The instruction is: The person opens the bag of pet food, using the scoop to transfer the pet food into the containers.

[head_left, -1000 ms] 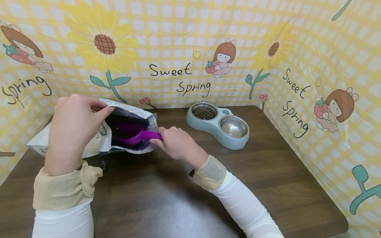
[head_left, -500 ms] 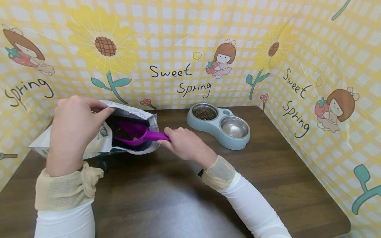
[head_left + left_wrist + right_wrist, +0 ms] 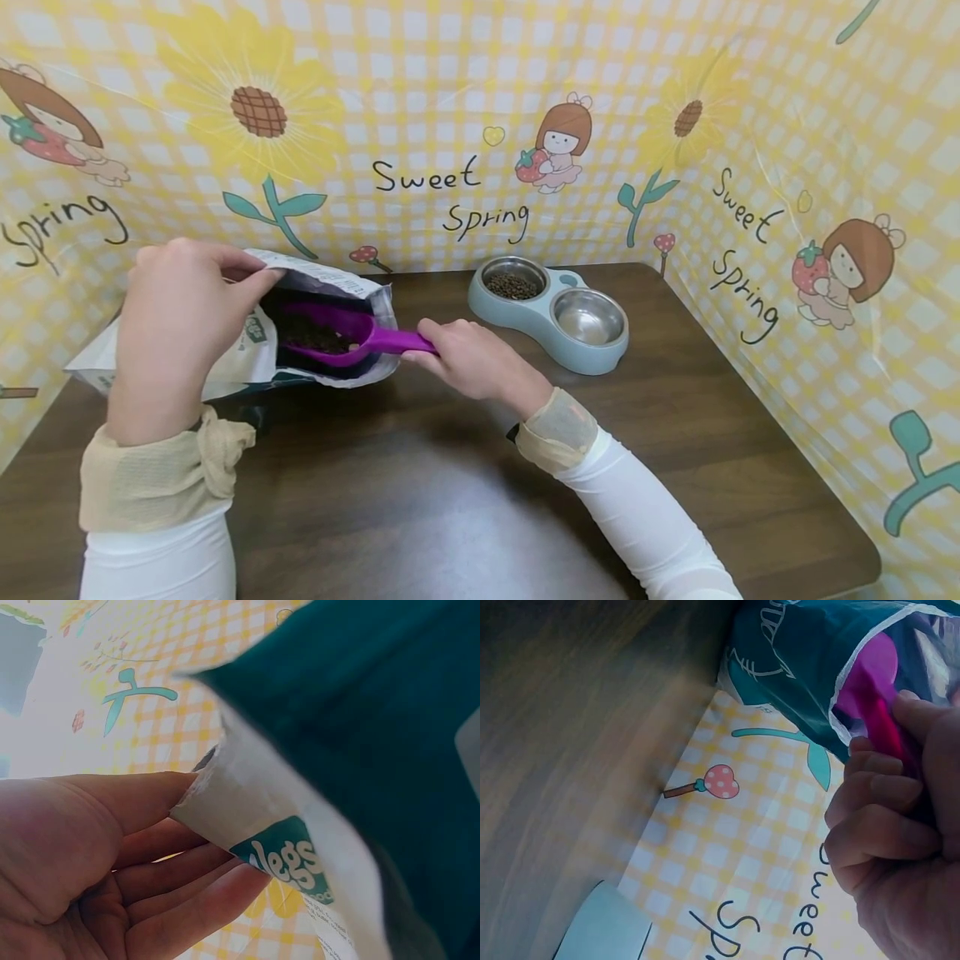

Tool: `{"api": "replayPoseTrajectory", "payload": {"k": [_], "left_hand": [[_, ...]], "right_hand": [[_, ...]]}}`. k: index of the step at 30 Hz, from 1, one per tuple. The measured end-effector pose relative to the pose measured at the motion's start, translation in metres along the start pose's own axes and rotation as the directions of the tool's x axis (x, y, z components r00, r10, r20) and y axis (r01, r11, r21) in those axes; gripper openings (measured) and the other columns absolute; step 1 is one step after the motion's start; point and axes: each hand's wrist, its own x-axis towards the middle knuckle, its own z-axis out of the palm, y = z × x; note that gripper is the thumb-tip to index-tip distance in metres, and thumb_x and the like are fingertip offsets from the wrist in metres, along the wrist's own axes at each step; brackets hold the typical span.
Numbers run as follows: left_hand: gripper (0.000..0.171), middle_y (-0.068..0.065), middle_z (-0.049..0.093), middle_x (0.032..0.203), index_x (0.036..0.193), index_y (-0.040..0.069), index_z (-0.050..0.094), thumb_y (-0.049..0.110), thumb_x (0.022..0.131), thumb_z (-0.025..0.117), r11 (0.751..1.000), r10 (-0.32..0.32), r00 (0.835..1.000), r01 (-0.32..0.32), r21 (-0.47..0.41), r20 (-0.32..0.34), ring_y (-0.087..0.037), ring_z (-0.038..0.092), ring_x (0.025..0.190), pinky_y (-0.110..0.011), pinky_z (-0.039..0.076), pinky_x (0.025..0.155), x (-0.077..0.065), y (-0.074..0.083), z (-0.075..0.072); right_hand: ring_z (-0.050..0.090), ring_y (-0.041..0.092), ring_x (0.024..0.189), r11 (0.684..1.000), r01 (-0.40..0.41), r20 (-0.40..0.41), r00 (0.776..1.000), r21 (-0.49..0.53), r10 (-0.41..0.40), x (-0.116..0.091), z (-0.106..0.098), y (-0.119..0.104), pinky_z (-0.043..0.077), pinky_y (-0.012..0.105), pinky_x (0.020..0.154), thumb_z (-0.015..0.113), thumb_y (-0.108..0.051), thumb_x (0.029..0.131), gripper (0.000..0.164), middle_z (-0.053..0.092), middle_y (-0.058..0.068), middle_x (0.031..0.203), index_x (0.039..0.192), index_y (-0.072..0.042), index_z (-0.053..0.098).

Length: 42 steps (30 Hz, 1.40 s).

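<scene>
My left hand [image 3: 176,325] pinches the upper edge of a white and teal food bag [image 3: 337,712] between thumb and fingers, holding its mouth apart. The bag lies on its side with the opening toward the right. In my right hand [image 3: 476,358] is the handle of a purple scoop [image 3: 401,341]; the right wrist view shows the fingers [image 3: 877,832] curled round it. The scoop's bowl is still inside the bag's mouth and carries brown kibble [image 3: 322,337]. The bag's depth is dark and partly hidden by my left hand.
A pale blue double bowl stand [image 3: 536,325] stands at the back of the wooden table [image 3: 420,500]. Kibble [image 3: 512,287] lies in its left steel bowl; the right steel bowl [image 3: 590,318] shows bare metal. A yellow checked cloth [image 3: 420,100] walls the back and sides.
My right hand has drawn the scoop a little to the right, toward the bag's mouth. Kibble now shows in the scoop's bowl. The left hand keeps its hold on the bag's edge.
</scene>
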Motion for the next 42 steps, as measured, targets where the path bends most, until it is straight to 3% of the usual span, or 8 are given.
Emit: {"api": "replayPoseTrajectory", "payload": {"k": [4, 9, 18, 24, 27, 35, 39, 42], "left_hand": [[0.029, -0.029, 0.080, 0.101, 0.109, -0.003, 0.084, 0.023, 0.102, 0.075, 1.000, -0.004, 1.000, 0.004, -0.004, 0.007, -0.057, 0.070, 0.095, -0.072, 0.037, 0.110, 0.000, 0.000, 0.000], [0.029, -0.027, 0.081, 0.100, 0.109, -0.002, 0.084, 0.025, 0.102, 0.075, 1.000, -0.009, 1.000, 0.009, -0.002, 0.000, -0.055, 0.071, 0.092, -0.067, 0.045, 0.096, 0.000, 0.000, 0.000], [0.031, -0.028, 0.081, 0.101, 0.110, -0.002, 0.084, 0.026, 0.103, 0.074, 1.000, -0.014, 1.000, 0.014, 0.008, 0.004, -0.055, 0.070, 0.093, -0.069, 0.044, 0.096, 0.000, 0.001, 0.000], [0.031, -0.028, 0.081, 0.104, 0.111, -0.001, 0.084, 0.028, 0.103, 0.074, 1.000, -0.029, 1.000, 0.029, 0.013, 0.011, -0.056, 0.069, 0.097, -0.065, 0.047, 0.086, 0.001, 0.002, 0.000], [0.031, -0.027, 0.081, 0.102, 0.110, -0.002, 0.084, 0.027, 0.103, 0.075, 1.000, -0.021, 1.000, 0.021, 0.015, 0.009, -0.056, 0.070, 0.095, -0.065, 0.046, 0.086, 0.001, 0.001, 0.000], [0.029, -0.028, 0.081, 0.099, 0.108, -0.003, 0.084, 0.024, 0.102, 0.075, 1.000, -0.006, 1.000, 0.006, 0.001, 0.007, -0.056, 0.071, 0.091, -0.071, 0.037, 0.109, 0.001, 0.001, 0.000], [0.029, -0.027, 0.081, 0.099, 0.108, -0.003, 0.084, 0.024, 0.102, 0.075, 1.000, -0.014, 1.000, 0.014, 0.001, 0.001, -0.055, 0.071, 0.092, -0.069, 0.042, 0.103, 0.000, 0.001, 0.000], [0.029, -0.027, 0.081, 0.099, 0.108, -0.003, 0.084, 0.024, 0.102, 0.075, 1.000, -0.014, 1.000, 0.014, 0.001, -0.002, -0.054, 0.071, 0.091, -0.068, 0.044, 0.098, 0.000, 0.001, 0.000]], "right_hand": [[0.050, 0.006, 0.060, 1.000, -0.012, 0.007, 1.000, 0.002, 0.012, -0.001, -0.005, 0.001, 0.040, 0.022, 0.054, 0.057, -0.045, 0.113, 0.033, 0.049, -0.007, 0.073, 0.099, -0.016, 0.055], [0.048, 0.006, 0.061, 1.000, 0.010, 0.013, 1.000, 0.004, -0.010, -0.004, -0.018, 0.005, 0.041, 0.023, 0.056, 0.057, -0.044, 0.113, 0.031, 0.046, -0.006, 0.072, 0.099, -0.016, 0.055], [0.050, 0.008, 0.067, 0.998, 0.055, 0.029, 0.998, 0.008, -0.055, -0.011, -0.042, 0.023, 0.044, 0.026, 0.064, 0.054, -0.040, 0.115, 0.026, 0.054, -0.006, 0.076, 0.105, -0.016, 0.061], [0.056, 0.010, 0.073, 0.996, 0.074, 0.065, 0.995, 0.039, -0.077, -0.016, -0.054, 0.032, 0.049, 0.029, 0.072, 0.058, -0.037, 0.113, 0.025, 0.064, -0.005, 0.082, 0.113, -0.015, 0.070], [0.056, 0.010, 0.071, 0.995, 0.059, 0.102, 0.992, 0.084, -0.067, -0.019, -0.060, 0.039, 0.049, 0.029, 0.072, 0.060, -0.036, 0.112, 0.025, 0.065, -0.004, 0.083, 0.116, -0.015, 0.072], [0.055, 0.013, 0.072, 0.962, 0.011, 0.154, 0.986, 0.273, -0.055, -0.033, -0.081, 0.066, 0.048, 0.030, 0.072, 0.068, -0.025, 0.108, 0.015, 0.064, -0.003, 0.083, 0.117, -0.015, 0.075], [0.058, 0.017, 0.079, 0.953, -0.052, 0.172, 0.985, 0.299, -0.001, -0.046, -0.094, 0.078, 0.048, 0.032, 0.078, 0.073, -0.025, 0.106, 0.022, 0.070, 0.001, 0.090, 0.125, -0.016, 0.079], [0.057, 0.016, 0.075, 0.948, -0.091, 0.169, 0.985, 0.304, 0.040, -0.057, -0.106, 0.087, 0.048, 0.029, 0.072, 0.073, -0.025, 0.106, 0.024, 0.071, 0.005, 0.091, 0.127, -0.016, 0.079]]}}
